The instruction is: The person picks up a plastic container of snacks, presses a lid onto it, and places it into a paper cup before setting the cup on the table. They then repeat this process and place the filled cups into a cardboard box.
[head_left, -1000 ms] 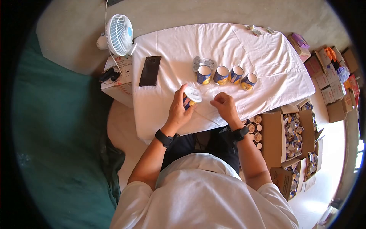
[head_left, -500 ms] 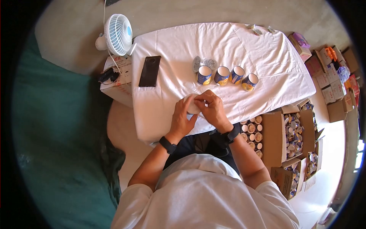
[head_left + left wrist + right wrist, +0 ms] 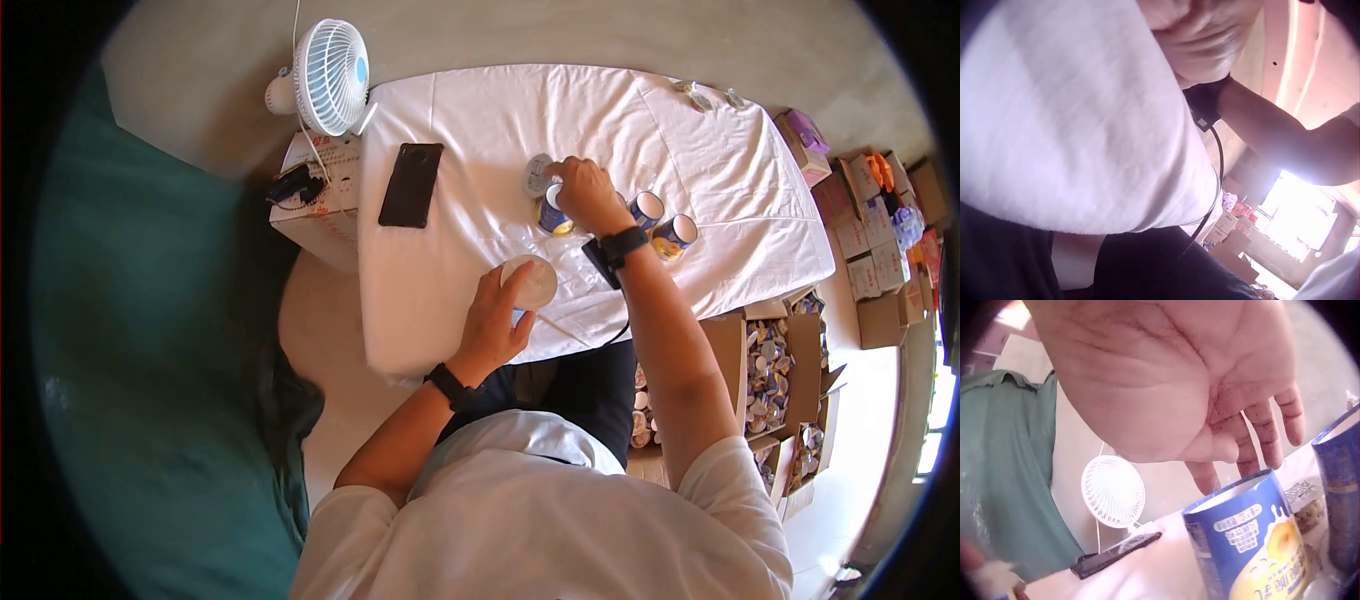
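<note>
In the head view my left hand (image 3: pixel 490 328) holds a paper cup (image 3: pixel 537 284) close over the near part of the table; its pale, translucent round top faces up and a bit of blue shows below. My right hand (image 3: pixel 592 195) reaches over a blue-and-yellow paper cup (image 3: pixel 553 222). The right wrist view shows that hand's fingers (image 3: pixel 1265 434) hanging loosely apart behind the cup's rim, with nothing between them. Past the fingertips lies a round clear-and-silver pack (image 3: pixel 538 176). The left wrist view shows only part of the left palm (image 3: pixel 1204 44); its cup is hidden there.
More blue cups (image 3: pixel 675 235) stand in the row to the right, partly behind the right arm. A black phone (image 3: pixel 410 186) lies on the white tablecloth (image 3: pixel 470 110). A fan (image 3: pixel 335 78) stands on a box at the left. Open cartons (image 3: pixel 768 375) full of cups sit at the right.
The right hand came to the top of the left hand's cup, then left it and moved forward to the row of cups. The left hand keeps its cup, now slightly farther right.
</note>
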The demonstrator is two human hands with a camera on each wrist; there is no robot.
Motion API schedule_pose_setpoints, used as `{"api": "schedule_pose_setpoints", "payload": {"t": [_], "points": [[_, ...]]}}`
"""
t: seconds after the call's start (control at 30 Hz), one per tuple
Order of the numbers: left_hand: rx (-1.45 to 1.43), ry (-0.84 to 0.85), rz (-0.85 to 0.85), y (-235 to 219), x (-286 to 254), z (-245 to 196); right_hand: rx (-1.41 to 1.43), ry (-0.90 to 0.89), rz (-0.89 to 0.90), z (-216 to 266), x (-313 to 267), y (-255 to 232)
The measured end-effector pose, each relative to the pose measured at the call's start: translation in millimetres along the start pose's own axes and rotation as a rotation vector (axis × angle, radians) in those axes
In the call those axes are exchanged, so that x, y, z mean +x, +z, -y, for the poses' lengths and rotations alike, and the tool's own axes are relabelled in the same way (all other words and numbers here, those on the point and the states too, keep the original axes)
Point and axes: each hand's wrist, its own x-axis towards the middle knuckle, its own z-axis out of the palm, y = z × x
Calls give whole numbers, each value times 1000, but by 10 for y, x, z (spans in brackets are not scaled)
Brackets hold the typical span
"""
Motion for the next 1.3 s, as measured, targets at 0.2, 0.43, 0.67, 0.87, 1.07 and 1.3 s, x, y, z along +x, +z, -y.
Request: {"api": "schedule_pose_setpoints", "payload": {"t": [0.2,0.43,0.67,0.87,1.07,1.3], "points": [[-26,-17,-17,-4,21,-12,208,-76,-282,-138,68,-96],[1,-28,-25,19,-10,-3,1233,300,-83,56,-699,-425],[-82,19,-102,-2,33,-33,1944,599,97,79,-1302,83],[-40,15,-16,14,2,46,2037,620,94,74,-1321,195],[-105,1,-53,-9,5,7,2005,652,81,124,-1309,211],[-464,-176,-114,9,-40,92,1756,628,164,215,-1286,198]]}}
